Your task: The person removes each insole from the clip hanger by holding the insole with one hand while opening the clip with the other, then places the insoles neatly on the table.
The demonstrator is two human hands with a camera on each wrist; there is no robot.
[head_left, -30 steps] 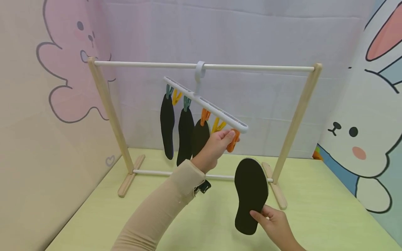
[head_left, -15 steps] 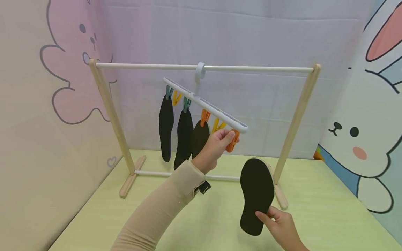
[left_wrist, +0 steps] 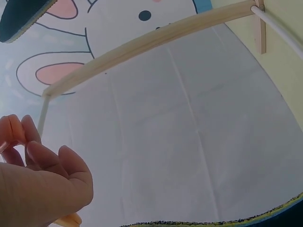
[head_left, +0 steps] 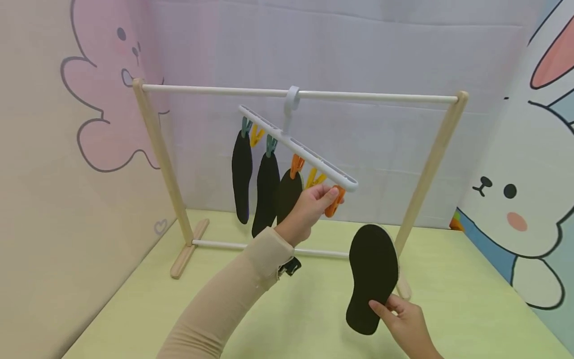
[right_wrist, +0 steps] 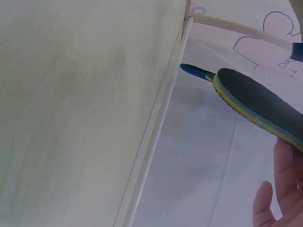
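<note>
Unclipped insole (head_left: 373,271) was below the near end of the hanger (head_left: 326,167), right grip (head_left: 404,317) pinching its narrow part, presumably leaving the broad end free; left grip (head_left: 308,208) pinched the hanger's endmost orange clip (head_left: 335,204), perhaps steadying it

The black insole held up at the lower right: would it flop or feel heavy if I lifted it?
Probably fairly stiff: pinched near its lower end, the black insole extends upward without visibly drooping. It's likely light for its size, as its layered edge looks thin. Its matte, fabric-like surface suggests it wouldn't be very slippery.
</note>
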